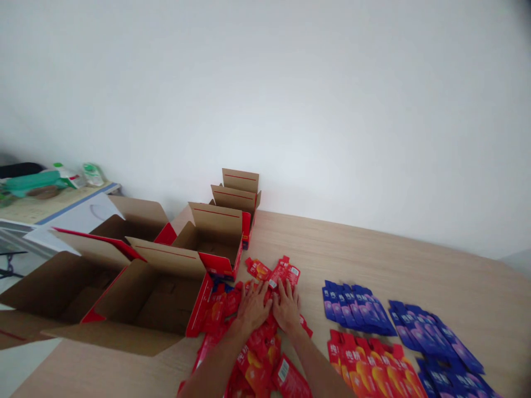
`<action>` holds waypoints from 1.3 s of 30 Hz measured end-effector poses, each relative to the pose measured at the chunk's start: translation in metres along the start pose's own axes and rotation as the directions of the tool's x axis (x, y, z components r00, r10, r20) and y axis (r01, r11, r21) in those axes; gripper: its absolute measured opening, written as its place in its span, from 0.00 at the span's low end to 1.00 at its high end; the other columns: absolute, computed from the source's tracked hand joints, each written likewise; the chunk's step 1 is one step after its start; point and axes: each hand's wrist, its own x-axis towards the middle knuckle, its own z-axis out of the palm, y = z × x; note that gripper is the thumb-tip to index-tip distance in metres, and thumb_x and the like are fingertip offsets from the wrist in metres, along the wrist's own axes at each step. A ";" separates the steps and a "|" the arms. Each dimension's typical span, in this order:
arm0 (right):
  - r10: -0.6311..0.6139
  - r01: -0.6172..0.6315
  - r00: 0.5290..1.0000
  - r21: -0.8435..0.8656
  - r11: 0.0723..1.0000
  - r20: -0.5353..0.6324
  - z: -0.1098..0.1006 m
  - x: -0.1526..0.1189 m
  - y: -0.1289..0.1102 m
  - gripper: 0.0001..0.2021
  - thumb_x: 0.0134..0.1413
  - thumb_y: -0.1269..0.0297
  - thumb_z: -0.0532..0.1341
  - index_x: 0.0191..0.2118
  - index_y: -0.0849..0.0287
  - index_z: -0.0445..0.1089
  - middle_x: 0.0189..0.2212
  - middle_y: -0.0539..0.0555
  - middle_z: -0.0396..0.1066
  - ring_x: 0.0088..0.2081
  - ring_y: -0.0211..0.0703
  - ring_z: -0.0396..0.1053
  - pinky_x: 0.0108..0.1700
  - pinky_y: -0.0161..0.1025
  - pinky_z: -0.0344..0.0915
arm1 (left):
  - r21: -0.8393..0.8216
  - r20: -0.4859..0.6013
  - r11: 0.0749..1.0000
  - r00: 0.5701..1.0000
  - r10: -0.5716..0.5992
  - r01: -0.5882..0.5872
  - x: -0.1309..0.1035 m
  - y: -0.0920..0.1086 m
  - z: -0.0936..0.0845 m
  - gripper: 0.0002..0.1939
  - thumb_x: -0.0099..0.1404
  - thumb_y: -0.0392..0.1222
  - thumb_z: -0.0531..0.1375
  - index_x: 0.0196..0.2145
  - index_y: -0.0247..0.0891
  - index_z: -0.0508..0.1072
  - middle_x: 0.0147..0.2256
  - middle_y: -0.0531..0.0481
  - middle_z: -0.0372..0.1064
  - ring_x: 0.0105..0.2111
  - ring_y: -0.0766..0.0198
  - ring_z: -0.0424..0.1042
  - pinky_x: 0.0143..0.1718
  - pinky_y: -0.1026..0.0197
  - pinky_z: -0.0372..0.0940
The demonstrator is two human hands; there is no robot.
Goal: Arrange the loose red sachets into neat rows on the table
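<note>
My left hand (254, 307) lies with its fingers spread on a loose heap of red pouches (258, 362) printed with orange fruit. Beside it my right hand (286, 307) rests on the same heap, fingers apart, near two pouches with barcodes (284, 272) at the far end. Neither hand grips a pouch. Parts of the heap are hidden under my hands and forearms. To the right, a row of overlapping red pouches (373, 367) lies fanned out. Beyond it are fanned rows of purple pouches (352, 307) and more purple pouches (431, 331).
Several open cardboard boxes with red outsides stand at the left, including a near box (161, 301) and a farther box (211, 243). A side table (53, 202) at far left bears bottles (92, 173) and a green bag (35, 181). A white wall (315, 110) borders the wooden table (332, 237).
</note>
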 end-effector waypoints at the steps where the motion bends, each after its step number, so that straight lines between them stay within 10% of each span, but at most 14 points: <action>1: -0.001 0.001 1.000 0.001 1.000 -0.003 0.000 -0.007 -0.001 0.29 0.68 0.54 0.46 0.71 0.48 0.46 0.72 0.51 0.41 0.71 0.58 0.35 0.68 0.57 0.38 | 0.005 0.005 1.000 1.000 0.005 -0.005 -0.007 0.000 0.001 0.33 0.70 0.53 0.48 0.70 0.50 0.50 0.69 0.54 0.50 0.70 0.49 0.41 0.69 0.40 0.31; 19: 0.036 -0.036 0.999 0.080 0.996 0.000 -0.019 -0.115 -0.023 0.28 0.67 0.57 0.42 0.69 0.56 0.53 0.71 0.55 0.45 0.71 0.51 0.39 0.69 0.54 0.39 | 0.046 0.027 0.999 1.000 -0.005 0.003 -0.117 0.003 -0.014 0.30 0.70 0.53 0.48 0.67 0.46 0.58 0.68 0.48 0.53 0.70 0.50 0.43 0.70 0.42 0.30; 27: 0.314 -0.310 0.936 -0.048 0.949 0.159 -0.025 -0.200 -0.003 0.28 0.65 0.51 0.46 0.69 0.45 0.54 0.69 0.59 0.50 0.65 0.69 0.53 0.57 0.69 0.53 | 0.050 0.110 0.956 0.950 -0.293 0.289 -0.174 0.011 -0.024 0.51 0.51 0.62 0.64 0.69 0.54 0.51 0.72 0.49 0.33 0.70 0.32 0.29 0.63 0.24 0.29; 39: 0.127 -0.124 0.989 -0.045 0.991 0.077 0.007 -0.264 -0.018 0.29 0.64 0.56 0.46 0.69 0.54 0.56 0.65 0.63 0.58 0.63 0.62 0.58 0.60 0.60 0.56 | 0.058 0.050 0.968 0.968 -0.247 0.244 -0.241 0.015 -0.009 0.45 0.56 0.54 0.60 0.69 0.54 0.51 0.72 0.47 0.39 0.70 0.37 0.35 0.64 0.28 0.28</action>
